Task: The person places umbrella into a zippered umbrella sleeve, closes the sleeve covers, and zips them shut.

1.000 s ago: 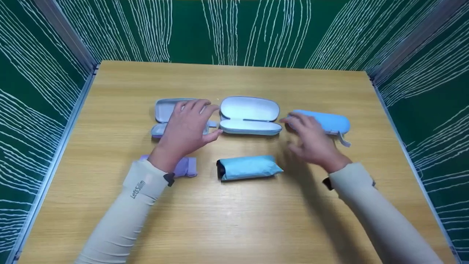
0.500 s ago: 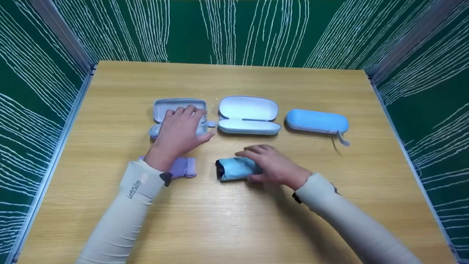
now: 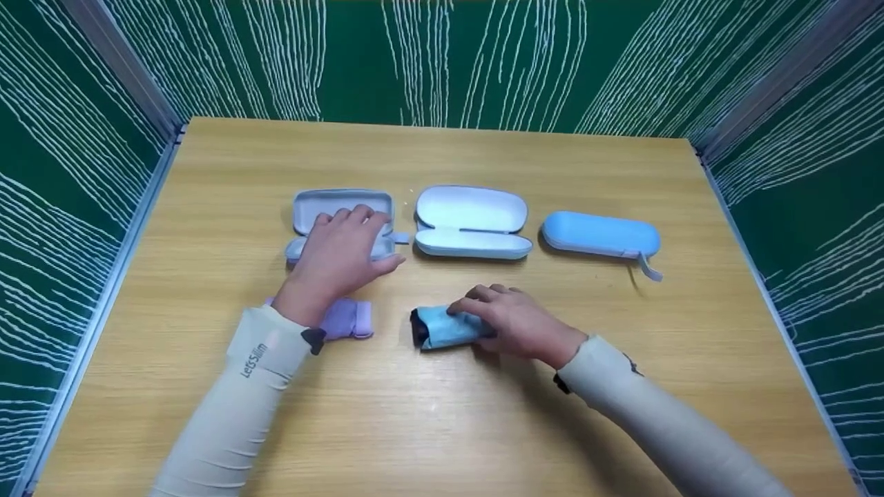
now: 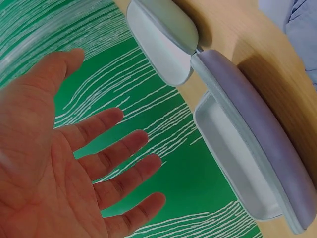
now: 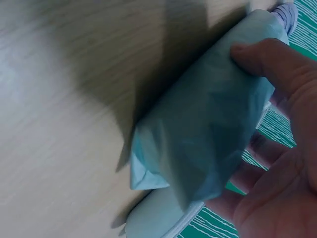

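In the head view my left hand (image 3: 338,252) hovers over an open lavender hard case (image 3: 345,200), partly covering it. The left wrist view shows the palm with spread, empty fingers beside that case's purple shell (image 4: 257,129). My right hand (image 3: 518,324) grips a light-blue wrapped roll (image 3: 449,326) with a black left end. In the right wrist view the thumb lies on one side of its crinkled wrapping (image 5: 208,114), fingers on the other. The roll lies close over the table. A folded purple bundle (image 3: 345,319) sits behind my left wrist, partly hidden.
A pale-blue case (image 3: 472,207) stands open at the middle back. To its right lies a closed bright-blue case (image 3: 601,235) with a strap. The wooden table (image 3: 428,428) is bounded by green panels (image 3: 359,62) with white streaks.
My right hand has moved left and forward toward me, from the bright-blue case to the light-blue roll, and now grips it. My left hand has shifted slightly down and left.
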`<state>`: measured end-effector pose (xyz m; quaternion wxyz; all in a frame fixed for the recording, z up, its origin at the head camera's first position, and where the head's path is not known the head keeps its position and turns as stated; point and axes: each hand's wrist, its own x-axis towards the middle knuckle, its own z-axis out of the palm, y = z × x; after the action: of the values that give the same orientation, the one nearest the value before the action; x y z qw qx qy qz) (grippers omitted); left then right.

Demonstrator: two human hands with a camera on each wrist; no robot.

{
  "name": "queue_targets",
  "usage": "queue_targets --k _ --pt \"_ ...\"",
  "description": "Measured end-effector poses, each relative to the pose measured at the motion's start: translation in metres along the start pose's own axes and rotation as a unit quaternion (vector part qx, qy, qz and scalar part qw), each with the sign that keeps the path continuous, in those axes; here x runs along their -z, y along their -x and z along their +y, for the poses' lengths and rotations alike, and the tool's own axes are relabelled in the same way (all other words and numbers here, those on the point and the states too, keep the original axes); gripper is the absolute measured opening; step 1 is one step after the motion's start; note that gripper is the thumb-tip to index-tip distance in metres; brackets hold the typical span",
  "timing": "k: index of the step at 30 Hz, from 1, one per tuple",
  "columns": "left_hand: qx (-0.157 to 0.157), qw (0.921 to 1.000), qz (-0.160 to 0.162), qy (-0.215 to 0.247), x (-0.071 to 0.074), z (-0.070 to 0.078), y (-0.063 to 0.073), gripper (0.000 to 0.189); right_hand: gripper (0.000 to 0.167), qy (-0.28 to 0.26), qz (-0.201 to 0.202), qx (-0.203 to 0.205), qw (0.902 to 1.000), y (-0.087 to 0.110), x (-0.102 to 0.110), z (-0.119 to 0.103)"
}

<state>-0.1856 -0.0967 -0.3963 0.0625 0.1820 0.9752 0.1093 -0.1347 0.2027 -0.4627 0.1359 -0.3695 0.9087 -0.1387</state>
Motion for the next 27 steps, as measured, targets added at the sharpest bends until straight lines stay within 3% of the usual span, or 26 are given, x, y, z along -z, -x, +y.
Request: queue_targets --k 4,8,15,22,27 --pt "0.008 0.9999 -0.006 0.006 0.002 -0.003 0.0 0.075 0.064 0.004 0.034 0.007 0.9994 0.002 0.016 0.003" --pt "0.013 0.9998 -0.011 0.011 0.004 -0.004 0.001 0.076 0.068 0.013 0.082 0.004 0.9965 -0.004 0.044 0.012" --pt "0.012 0.9998 -0.008 0.014 0.005 -0.005 0.002 0.076 0.061 0.006 0.12 -0.056 0.9911 -0.031 0.08 0.031" --pt "0.011 0.9998 -0.008 0.011 0.003 -0.005 0.002 0.076 0.056 -0.053 0.101 -0.143 0.9832 -0.061 0.078 0.049" --pt "0.01 0.9999 -0.005 0.002 0.003 -0.007 0.003 0.075 0.055 -0.081 0.079 -0.174 0.9781 -0.071 0.066 0.06"
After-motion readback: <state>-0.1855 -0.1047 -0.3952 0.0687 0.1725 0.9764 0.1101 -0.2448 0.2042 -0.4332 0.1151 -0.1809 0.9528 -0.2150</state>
